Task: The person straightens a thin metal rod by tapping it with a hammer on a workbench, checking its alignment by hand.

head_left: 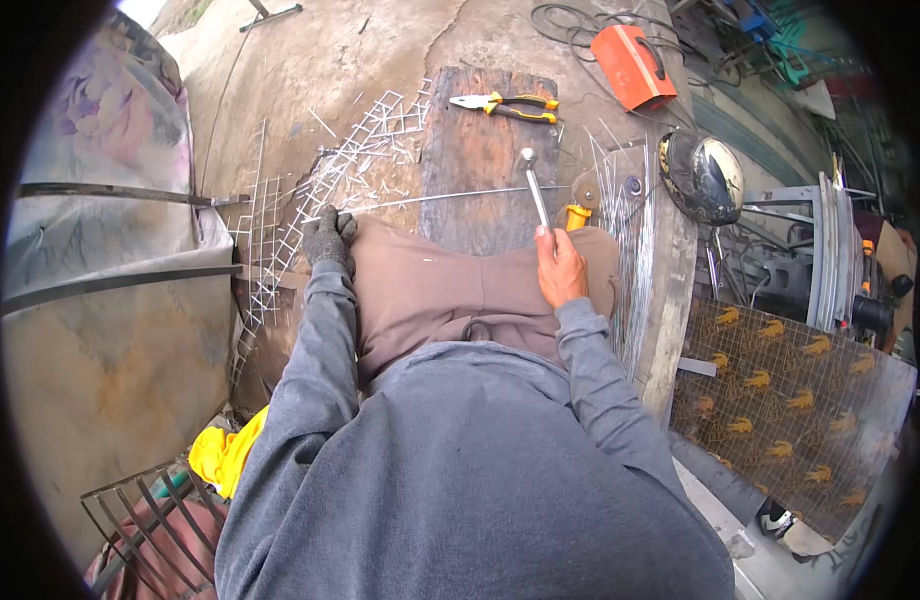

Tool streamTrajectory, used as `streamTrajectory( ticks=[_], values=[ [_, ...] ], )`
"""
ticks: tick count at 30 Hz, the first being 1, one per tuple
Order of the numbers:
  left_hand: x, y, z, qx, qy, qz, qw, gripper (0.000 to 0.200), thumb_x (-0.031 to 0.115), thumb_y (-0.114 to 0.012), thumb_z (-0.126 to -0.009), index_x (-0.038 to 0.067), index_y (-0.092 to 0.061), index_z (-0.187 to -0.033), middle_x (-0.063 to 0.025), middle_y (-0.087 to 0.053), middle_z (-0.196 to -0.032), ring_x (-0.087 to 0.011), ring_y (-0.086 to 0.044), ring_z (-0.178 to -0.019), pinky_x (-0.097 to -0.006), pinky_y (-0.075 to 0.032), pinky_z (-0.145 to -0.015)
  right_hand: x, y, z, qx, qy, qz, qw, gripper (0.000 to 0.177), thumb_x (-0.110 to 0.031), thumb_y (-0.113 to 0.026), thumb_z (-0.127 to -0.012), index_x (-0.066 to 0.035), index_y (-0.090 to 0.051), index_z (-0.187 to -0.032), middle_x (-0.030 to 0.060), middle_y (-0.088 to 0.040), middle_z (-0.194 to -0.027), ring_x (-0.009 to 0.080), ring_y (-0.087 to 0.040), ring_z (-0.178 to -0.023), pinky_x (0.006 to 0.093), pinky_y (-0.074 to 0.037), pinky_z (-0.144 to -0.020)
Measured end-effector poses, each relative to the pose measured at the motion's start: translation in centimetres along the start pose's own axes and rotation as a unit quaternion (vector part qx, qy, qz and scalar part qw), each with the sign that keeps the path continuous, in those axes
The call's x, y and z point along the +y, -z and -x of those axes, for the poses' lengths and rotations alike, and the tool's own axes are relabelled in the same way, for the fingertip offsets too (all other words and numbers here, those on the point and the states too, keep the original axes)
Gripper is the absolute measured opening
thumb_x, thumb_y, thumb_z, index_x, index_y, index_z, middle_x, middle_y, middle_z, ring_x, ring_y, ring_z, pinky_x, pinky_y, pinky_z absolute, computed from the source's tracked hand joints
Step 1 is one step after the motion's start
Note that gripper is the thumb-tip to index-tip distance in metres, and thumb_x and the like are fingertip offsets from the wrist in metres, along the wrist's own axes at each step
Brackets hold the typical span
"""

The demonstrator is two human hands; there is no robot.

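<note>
Hammer (537, 188) lengthwise forward, slightly leftward

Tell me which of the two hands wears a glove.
The left hand, in a dark glove at the metal rod's end; the right hand, gripping the hammer, is bare.

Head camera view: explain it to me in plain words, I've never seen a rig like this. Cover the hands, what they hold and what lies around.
There is no robot here. One camera, worn on a person's head, looks down past their grey sleeves. The bare right hand grips a hammer with a silvery metal shaft. The left hand, in a dark grey glove, appears to hold a thin silvery metal rod that crosses a worn wooden board. On that board lie yellow-and-black pliers. Left of it are welded-looking metal lattice strips and loose scraps.
</note>
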State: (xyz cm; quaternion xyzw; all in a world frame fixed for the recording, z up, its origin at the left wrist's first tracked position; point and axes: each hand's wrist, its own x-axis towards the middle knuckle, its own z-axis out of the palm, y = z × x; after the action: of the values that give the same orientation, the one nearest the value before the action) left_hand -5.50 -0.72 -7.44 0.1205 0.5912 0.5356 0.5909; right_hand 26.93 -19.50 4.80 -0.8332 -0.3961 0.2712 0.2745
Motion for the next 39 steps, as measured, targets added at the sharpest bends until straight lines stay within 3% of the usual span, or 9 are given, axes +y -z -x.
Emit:
streamTrajectory(
  ticks=[10,13,16,19,23,29,31,33,39],
  values=[
    [0.2,0.3,0.6,0.001,-0.012,0.021,1.000,0.017,0.005,-0.064,-0.093,0.004,-0.051,-0.102,-0.0091,-0.061,-0.082,-0.0193,-0.063,-0.063,-0.0274,-0.056,-0.050,0.0,0.2,1.6,-0.006,0.001,-0.028,1.000,0.044,-0.049,-0.048,-0.099,-0.006,-0.055,-0.092,0.0257,-0.064,-0.078,0.0509,-0.060,-0.078,0.0565,-0.045,-0.067],
    [3.6,-0.9,2.3,0.041,-0.072,0.049,0.995,0.017,0.007,-0.065,-0.092,0.005,-0.051,-0.103,-0.0107,-0.064,-0.086,-0.0214,-0.066,-0.067,-0.0297,-0.060,-0.054,0.8,1.2,2.8,-0.046,-0.008,0.017,0.999,0.044,-0.049,-0.047,-0.099,-0.006,-0.055,-0.093,0.0259,-0.064,-0.079,0.0507,-0.060,-0.079,0.0564,-0.044,-0.068],
    [9.2,-1.9,5.4,-0.028,-0.197,0.062,0.978,0.019,0.010,-0.064,-0.094,0.004,-0.054,-0.109,-0.0134,-0.066,-0.095,-0.0245,-0.069,-0.078,-0.0347,-0.061,-0.067,1.2,1.3,3.4,-0.092,-0.029,0.036,0.995,0.044,-0.050,-0.047,-0.099,-0.006,-0.055,-0.094,0.0254,-0.064,-0.080,0.0500,-0.060,-0.080,0.0557,-0.044,-0.069],
    [15.0,-4.7,12.1,-0.126,-0.360,0.026,0.924,0.016,0.011,-0.062,-0.096,0.001,-0.056,-0.106,-0.0174,-0.068,-0.095,-0.0251,-0.069,-0.081,-0.0372,-0.061,-0.069,1.3,1.0,3.0,-0.110,-0.032,0.053,0.992,0.044,-0.050,-0.047,-0.099,-0.006,-0.055,-0.095,0.0250,-0.064,-0.080,0.0496,-0.060,-0.081,0.0552,-0.045,-0.069],
    [17.2,-7.2,20.1,-0.170,-0.448,-0.101,0.872,0.014,0.004,-0.066,-0.092,-0.003,-0.060,-0.103,-0.0148,-0.070,-0.093,-0.0224,-0.070,-0.080,-0.0339,-0.059,-0.070,1.0,1.1,3.1,-0.112,-0.039,0.036,0.992,0.044,-0.050,-0.047,-0.099,-0.006,-0.055,-0.095,0.0253,-0.064,-0.080,0.0499,-0.060,-0.082,0.0552,-0.045,-0.070],
    [16.8,-9.9,25.3,-0.288,-0.592,-0.310,0.686,0.012,-0.004,-0.072,-0.082,-0.002,-0.072,-0.094,-0.0126,-0.073,-0.088,-0.0210,-0.069,-0.082,-0.0333,-0.055,-0.080,1.5,1.0,3.0,-0.089,-0.027,0.017,0.996,0.044,-0.049,-0.048,-0.099,-0.006,-0.055,-0.094,0.0252,-0.064,-0.080,0.0497,-0.060,-0.081,0.0549,-0.045,-0.069],
    [16.1,-10.3,26.9,-0.297,-0.559,-0.335,0.698,0.015,-0.001,-0.076,-0.078,0.000,-0.074,-0.093,-0.0105,-0.074,-0.088,-0.0208,-0.070,-0.086,-0.0336,-0.055,-0.081,1.5,0.9,2.9,-0.091,-0.025,0.026,0.995,0.046,-0.050,-0.047,-0.098,-0.006,-0.055,-0.093,0.0250,-0.064,-0.080,0.0494,-0.060,-0.081,0.0546,-0.045,-0.069],
    [15.8,-11.1,27.6,-0.324,-0.595,-0.332,0.657,0.021,-0.003,-0.079,-0.075,0.001,-0.074,-0.095,-0.0102,-0.074,-0.091,-0.0220,-0.071,-0.090,-0.0333,-0.055,-0.081,1.3,1.0,2.9,-0.092,-0.030,0.024,0.995,0.047,-0.051,-0.047,-0.098,-0.005,-0.055,-0.092,0.0252,-0.064,-0.080,0.0495,-0.060,-0.081,0.0548,-0.044,-0.069],
    [15.3,-11.4,27.7,-0.344,-0.556,-0.290,0.699,0.024,-0.002,-0.080,-0.075,0.000,-0.073,-0.099,-0.0111,-0.074,-0.093,-0.0210,-0.070,-0.087,-0.0331,-0.055,-0.079,1.6,0.9,2.8,-0.096,-0.033,0.029,0.994,0.050,-0.053,-0.045,-0.098,-0.004,-0.055,-0.091,0.0258,-0.064,-0.080,0.0498,-0.060,-0.081,0.0548,-0.044,-0.069]
  ],
)
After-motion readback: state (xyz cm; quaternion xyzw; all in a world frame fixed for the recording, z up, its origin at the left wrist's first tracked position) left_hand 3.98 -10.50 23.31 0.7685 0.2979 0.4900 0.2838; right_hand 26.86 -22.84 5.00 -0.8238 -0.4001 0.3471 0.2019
